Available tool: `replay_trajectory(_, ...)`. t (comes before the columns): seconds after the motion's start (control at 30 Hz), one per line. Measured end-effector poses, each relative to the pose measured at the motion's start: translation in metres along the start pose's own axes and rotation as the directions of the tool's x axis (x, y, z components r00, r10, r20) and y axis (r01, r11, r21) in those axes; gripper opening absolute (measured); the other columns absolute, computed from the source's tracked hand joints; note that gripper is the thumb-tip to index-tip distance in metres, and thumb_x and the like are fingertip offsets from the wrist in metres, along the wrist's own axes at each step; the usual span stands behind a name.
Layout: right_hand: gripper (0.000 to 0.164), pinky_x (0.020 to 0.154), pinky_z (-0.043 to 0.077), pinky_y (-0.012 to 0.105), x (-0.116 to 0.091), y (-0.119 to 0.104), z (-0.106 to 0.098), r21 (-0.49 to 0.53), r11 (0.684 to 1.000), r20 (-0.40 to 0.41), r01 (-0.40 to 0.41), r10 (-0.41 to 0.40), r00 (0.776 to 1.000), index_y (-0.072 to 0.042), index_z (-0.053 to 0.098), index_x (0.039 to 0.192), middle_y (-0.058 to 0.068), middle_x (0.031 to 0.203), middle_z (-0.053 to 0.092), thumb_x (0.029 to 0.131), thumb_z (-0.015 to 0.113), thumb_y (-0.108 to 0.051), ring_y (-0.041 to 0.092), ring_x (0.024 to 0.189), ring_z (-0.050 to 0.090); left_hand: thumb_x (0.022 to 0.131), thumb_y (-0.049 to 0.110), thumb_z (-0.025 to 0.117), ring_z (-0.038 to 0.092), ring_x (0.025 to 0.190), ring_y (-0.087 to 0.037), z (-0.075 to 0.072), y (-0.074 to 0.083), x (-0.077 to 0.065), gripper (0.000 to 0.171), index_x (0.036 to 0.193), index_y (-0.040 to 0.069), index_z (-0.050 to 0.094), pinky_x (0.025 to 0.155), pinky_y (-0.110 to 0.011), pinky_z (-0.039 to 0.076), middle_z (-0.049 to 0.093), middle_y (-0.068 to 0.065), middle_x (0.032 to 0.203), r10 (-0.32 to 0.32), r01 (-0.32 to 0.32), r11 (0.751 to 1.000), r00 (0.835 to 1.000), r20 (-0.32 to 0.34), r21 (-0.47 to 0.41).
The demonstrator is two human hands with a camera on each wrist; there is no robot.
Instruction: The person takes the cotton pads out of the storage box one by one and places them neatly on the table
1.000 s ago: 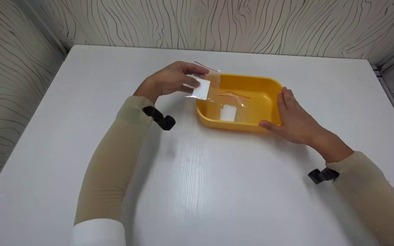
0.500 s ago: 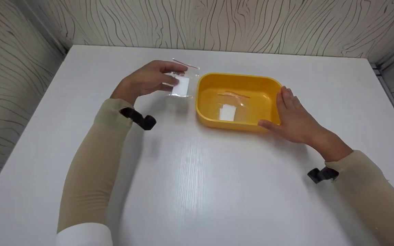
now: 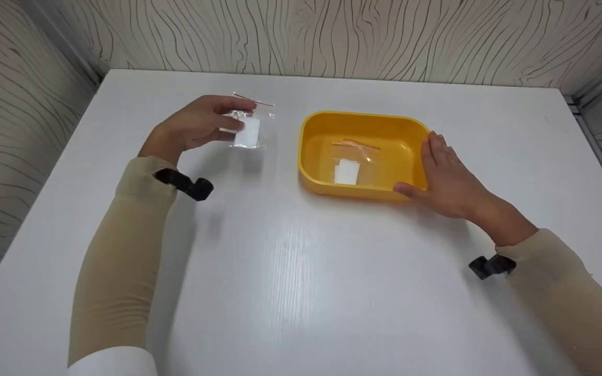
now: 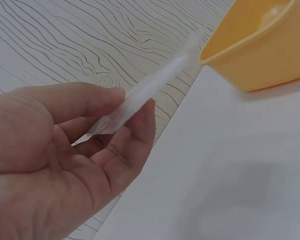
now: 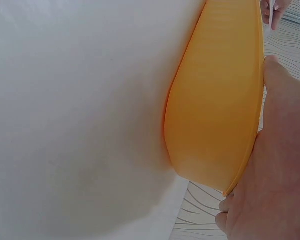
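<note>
Where the beige fabric sleeve (image 3: 115, 261) on your left arm ends, a small black wrist mount (image 3: 188, 185) juts out to the right. Just beyond it, your left hand (image 3: 196, 122) pinches a clear, flat plastic bag (image 3: 249, 133) between thumb and fingers. The bag has a thin red line along its far edge and a white rectangular piece inside; your left wrist camera sees it nearly edge-on. You have it raised above the white table (image 3: 280, 292), to the left of the deep yellow plastic tray (image 3: 363, 192) with rounded corners and apart from it. Inside that tray, clear plastic packaging (image 3: 348, 169) lies left of the middle, reddish lines across its far end and white pieces toward the near wall; whether it is one bag or several, you cannot tell. At the tray's right end, your right hand (image 3: 450, 183) lies against the rim, fingers extended and thumb spread along the near side. Farther right, your other beige sleeve (image 3: 567, 292) carries a similar black mount (image 3: 491, 266).
</note>
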State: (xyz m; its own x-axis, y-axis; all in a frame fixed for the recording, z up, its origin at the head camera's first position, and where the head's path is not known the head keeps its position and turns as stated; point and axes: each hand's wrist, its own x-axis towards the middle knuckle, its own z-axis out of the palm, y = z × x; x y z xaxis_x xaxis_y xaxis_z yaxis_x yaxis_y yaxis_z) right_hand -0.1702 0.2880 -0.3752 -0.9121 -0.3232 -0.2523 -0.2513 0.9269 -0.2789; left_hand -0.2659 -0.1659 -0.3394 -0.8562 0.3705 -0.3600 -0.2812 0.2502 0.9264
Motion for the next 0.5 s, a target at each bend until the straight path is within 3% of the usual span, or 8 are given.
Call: replay_trajectory(0.5,0.118,0.123,0.001,0.055,0.000,-0.002,0.000,-0.005,1.000,0.001,-0.020,0.020,1.000,0.007,-0.014,0.156,0.024,0.165,-0.021,0.094,0.045,-0.074,0.041,0.153,-0.013,0.099,-0.007,0.056,0.050,0.118,-0.023,-0.031,-0.014,-0.022,0.050,0.146,0.010,0.054,0.089,-0.026,0.053,0.046,-0.007,0.149,0.025,-0.025,0.999,1.000,0.004,0.027)
